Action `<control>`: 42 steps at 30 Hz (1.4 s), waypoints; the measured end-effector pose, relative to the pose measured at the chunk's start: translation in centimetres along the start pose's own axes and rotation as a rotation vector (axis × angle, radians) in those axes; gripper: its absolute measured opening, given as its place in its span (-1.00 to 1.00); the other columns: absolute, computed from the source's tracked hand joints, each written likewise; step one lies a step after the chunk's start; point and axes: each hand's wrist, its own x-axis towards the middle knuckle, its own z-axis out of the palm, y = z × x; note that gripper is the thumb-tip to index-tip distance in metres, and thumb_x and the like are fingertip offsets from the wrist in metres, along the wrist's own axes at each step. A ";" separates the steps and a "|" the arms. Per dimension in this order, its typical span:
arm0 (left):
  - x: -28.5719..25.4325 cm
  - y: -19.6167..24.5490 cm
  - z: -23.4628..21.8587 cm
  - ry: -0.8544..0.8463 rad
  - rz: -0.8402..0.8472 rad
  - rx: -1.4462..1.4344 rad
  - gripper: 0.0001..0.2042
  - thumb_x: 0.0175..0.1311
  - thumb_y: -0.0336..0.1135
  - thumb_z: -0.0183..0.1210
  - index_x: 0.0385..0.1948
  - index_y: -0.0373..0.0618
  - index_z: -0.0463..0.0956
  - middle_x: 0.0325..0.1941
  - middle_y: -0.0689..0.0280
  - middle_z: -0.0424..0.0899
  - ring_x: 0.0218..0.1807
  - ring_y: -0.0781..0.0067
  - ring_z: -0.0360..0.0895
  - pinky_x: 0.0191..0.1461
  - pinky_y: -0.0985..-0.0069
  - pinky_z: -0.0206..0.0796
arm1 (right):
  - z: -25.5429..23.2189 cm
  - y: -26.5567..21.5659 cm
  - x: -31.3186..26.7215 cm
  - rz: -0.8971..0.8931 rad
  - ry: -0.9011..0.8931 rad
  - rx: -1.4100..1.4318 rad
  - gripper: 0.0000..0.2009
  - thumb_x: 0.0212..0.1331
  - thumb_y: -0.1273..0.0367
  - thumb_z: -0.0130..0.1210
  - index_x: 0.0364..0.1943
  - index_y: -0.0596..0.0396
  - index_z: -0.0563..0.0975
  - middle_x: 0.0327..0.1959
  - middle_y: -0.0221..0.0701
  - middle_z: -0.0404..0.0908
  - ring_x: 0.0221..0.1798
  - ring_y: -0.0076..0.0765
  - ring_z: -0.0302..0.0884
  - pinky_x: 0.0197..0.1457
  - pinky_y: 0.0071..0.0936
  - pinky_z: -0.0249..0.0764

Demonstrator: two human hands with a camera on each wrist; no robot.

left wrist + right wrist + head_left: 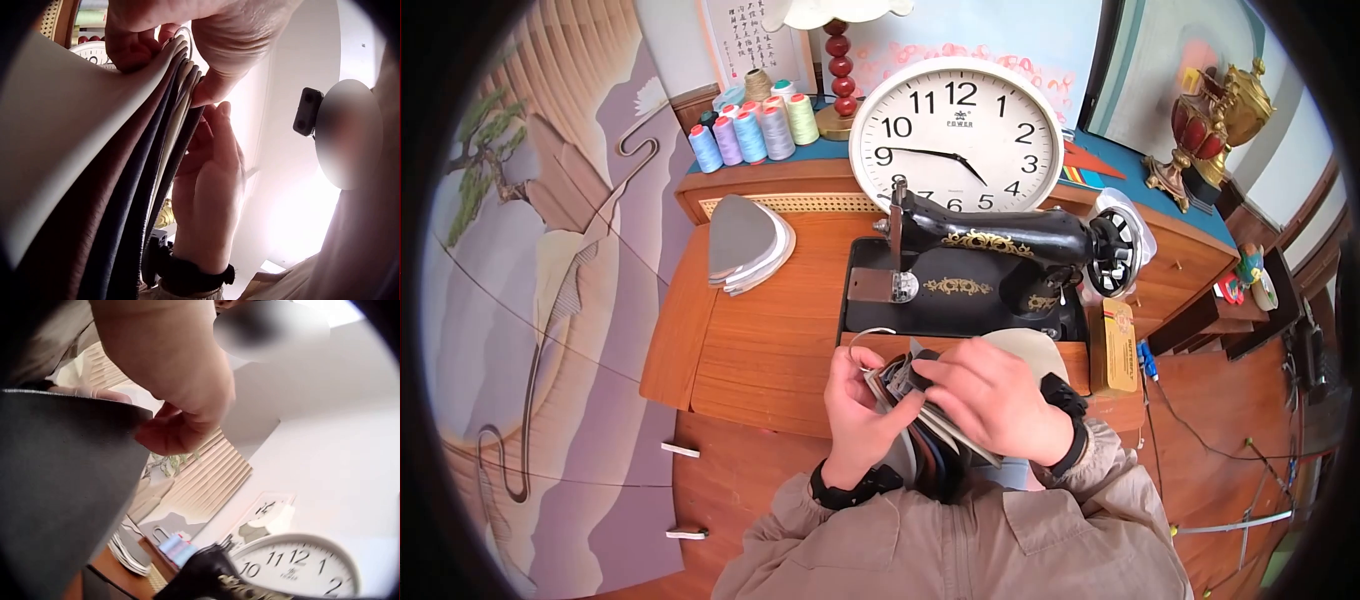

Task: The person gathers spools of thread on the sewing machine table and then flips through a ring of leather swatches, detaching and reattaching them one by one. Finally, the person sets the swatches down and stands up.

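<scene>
A bundle of leather-like sample swatches (pixel 935 450), in dark, blue, brown and pale tones, hangs over the lap at the table's front edge. At its top the left hand (pixel 862 412) grips the stacked corners between fingers and thumb, close to a thin metal ring (pixel 188 35). From the other side, the right hand (pixel 997 402) pinches the swatches near the same top end. The right wrist view shows one grey swatch (pixel 56 481) broadly, its corner at the right fingertips. In the left wrist view the layers fan out below the left hand.
Behind the hands stands a black sewing machine (pixel 1000 235) on the wooden table (pixel 760 350). A yellow box (pixel 1113 345) is to its right, a stack of grey and white pieces (pixel 745 245) to its left. Thread spools (pixel 750 135) and a clock (pixel 870 120) stand beyond.
</scene>
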 end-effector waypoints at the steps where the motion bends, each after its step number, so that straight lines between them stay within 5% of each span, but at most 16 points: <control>1: -0.1 0.0 0.0 -0.005 -0.008 -0.010 -0.51 -0.10 -0.58 0.41 -0.20 -0.14 0.24 -0.19 0.37 0.33 -0.17 0.65 0.40 -0.13 0.64 0.32 | 0.0 0.2 -0.2 0.080 0.019 0.159 -0.78 0.08 0.47 0.20 -0.16 0.18 0.57 -0.30 -0.37 0.49 -0.29 -0.32 0.47 -0.24 -0.44 0.45; 5: -0.3 -0.1 0.3 -0.025 0.009 0.024 -0.50 -0.10 -0.57 0.40 -0.19 -0.15 0.24 -0.18 0.37 0.32 -0.16 0.64 0.40 -0.10 0.63 0.32 | 1.3 0.3 -0.6 0.355 0.108 0.693 -0.87 0.12 0.56 0.21 -0.24 0.14 0.60 -0.27 -0.38 0.54 -0.25 -0.40 0.51 -0.23 -0.53 0.45; 15: -0.4 -0.1 -0.1 -0.090 0.003 -0.028 -0.49 -0.12 -0.54 0.39 -0.17 -0.14 0.22 -0.19 0.38 0.27 -0.13 0.63 0.30 -0.02 0.62 0.23 | 2.0 0.2 -0.8 0.394 0.110 0.695 -0.85 0.04 0.57 0.26 -0.28 0.16 0.59 -0.25 -0.37 0.56 -0.25 -0.44 0.53 -0.24 -0.54 0.48; 22: -0.6 -0.4 -0.7 -0.080 -0.040 -0.055 -0.49 -0.08 -0.48 0.41 -0.19 -0.11 0.20 -0.19 0.37 0.23 -0.12 0.61 0.22 0.02 0.63 0.14 | 3.3 -0.8 -1.3 0.329 0.222 0.572 -0.80 0.01 0.59 0.29 -0.26 0.18 0.57 -0.22 -0.32 0.55 -0.22 -0.38 0.53 -0.20 -0.50 0.51; 28: -0.6 -1.0 -1.6 -0.034 0.060 -0.011 -0.55 -0.06 -0.52 0.36 -0.23 -0.11 0.23 -0.22 0.35 0.28 -0.16 0.60 0.24 -0.01 0.62 0.16 | 3.5 -0.4 -2.1 0.295 0.155 0.608 -0.78 0.08 0.56 0.24 -0.15 0.17 0.56 -0.13 -0.30 0.56 -0.10 -0.26 0.55 0.00 -0.38 0.47; 31: -0.5 -1.2 -2.4 0.047 0.049 -0.083 -0.58 -0.05 -0.53 0.33 -0.23 -0.12 0.25 -0.24 0.34 0.30 -0.16 0.59 0.25 -0.01 0.62 0.16 | 2.5 0.8 -3.0 0.441 0.045 0.585 -0.81 0.23 0.48 0.12 -0.09 0.17 0.58 -0.12 -0.25 0.62 -0.01 -0.17 0.56 0.08 -0.33 0.44; 34: -0.4 -0.6 -3.3 0.078 0.051 -0.113 -0.59 -0.05 -0.53 0.32 -0.23 -0.11 0.25 -0.24 0.33 0.32 -0.17 0.58 0.27 -0.02 0.61 0.18 | 3.0 4.1 -5.3 0.470 -0.019 0.128 -0.77 0.11 0.49 0.19 -0.11 0.14 0.61 -0.14 -0.26 0.63 -0.05 -0.06 0.54 0.08 -0.30 0.46; 37: -0.4 0.1 -4.1 0.074 0.067 -0.140 -0.61 -0.03 -0.50 0.32 -0.23 -0.11 0.27 -0.24 0.33 0.33 -0.19 0.57 0.30 -0.06 0.60 0.21 | 3.7 5.5 -8.4 0.418 -0.188 0.000 -0.71 0.03 0.45 0.25 -0.10 0.08 0.62 -0.13 -0.29 0.64 -0.08 -0.04 0.53 0.06 -0.28 0.48; 42: -0.4 0.9 -3.8 0.050 0.061 -0.111 -0.61 -0.03 -0.47 0.33 -0.24 -0.11 0.27 -0.25 0.33 0.33 -0.21 0.57 0.29 -0.08 0.60 0.20 | 4.6 6.9 -10.3 0.467 -0.167 0.052 -0.70 -0.02 0.38 0.30 -0.13 0.04 0.64 -0.14 -0.33 0.63 -0.04 -0.09 0.52 0.06 -0.29 0.48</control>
